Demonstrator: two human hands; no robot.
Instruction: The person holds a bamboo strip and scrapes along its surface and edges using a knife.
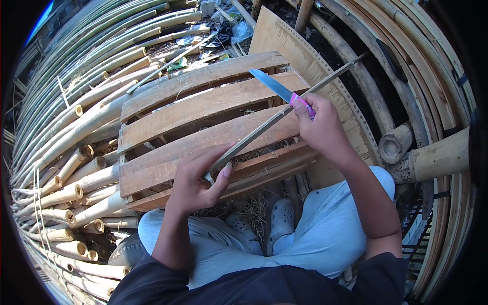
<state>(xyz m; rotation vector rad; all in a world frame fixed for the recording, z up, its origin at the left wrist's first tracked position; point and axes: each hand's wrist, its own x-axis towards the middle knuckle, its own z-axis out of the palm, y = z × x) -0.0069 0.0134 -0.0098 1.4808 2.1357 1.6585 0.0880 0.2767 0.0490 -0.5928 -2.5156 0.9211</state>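
Observation:
My left hand is closed round the near end of a long thin bamboo strip, which slants up to the right over a slatted wooden crate. Farther along the strip, my right hand grips the pink handle of a knife. The knife's blade points up and left above the crate's slats, and its handle is beside the strip. The crate stands in front of my knees.
Stacked bamboo poles fill the left side. A curved board leans behind the crate. Long bent strips and a thick bamboo pole are at the right. Plastic litter lies beyond the crate. Straw and my shoes are below.

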